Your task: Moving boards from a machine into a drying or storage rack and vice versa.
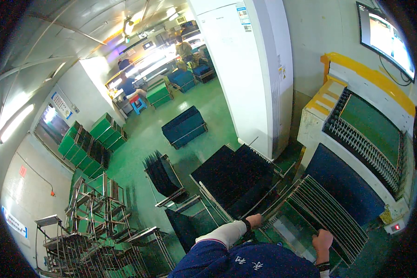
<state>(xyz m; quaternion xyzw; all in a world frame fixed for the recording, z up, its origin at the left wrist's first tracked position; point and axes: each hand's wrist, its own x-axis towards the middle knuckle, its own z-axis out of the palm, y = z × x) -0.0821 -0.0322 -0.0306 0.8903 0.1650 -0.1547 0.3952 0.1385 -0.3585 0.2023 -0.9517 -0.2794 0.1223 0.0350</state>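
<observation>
Near the right front is a slotted metal rack [294, 236], with a row of thin panels [331, 215] in its far right part. My left hand [253, 221] is closed on the rack's frame at its left corner. Beside the near edge of the panels, my right hand [323, 241] is curled closed. Its fingertips are hidden, and what they grip cannot be made out. Just beyond my left hand stands a rack packed with dark panels [236, 178]. My dark blue top hides part of the near floor.
A white machine [310, 123] with a rack-shaped opening stands at the right, beside a tall white cabinet [241, 69]. Empty metal racks [97, 217] are stacked at the left. A loaded blue rack [184, 126] and green bins [85, 148] stand farther off. People [183, 48] are at a lit bench.
</observation>
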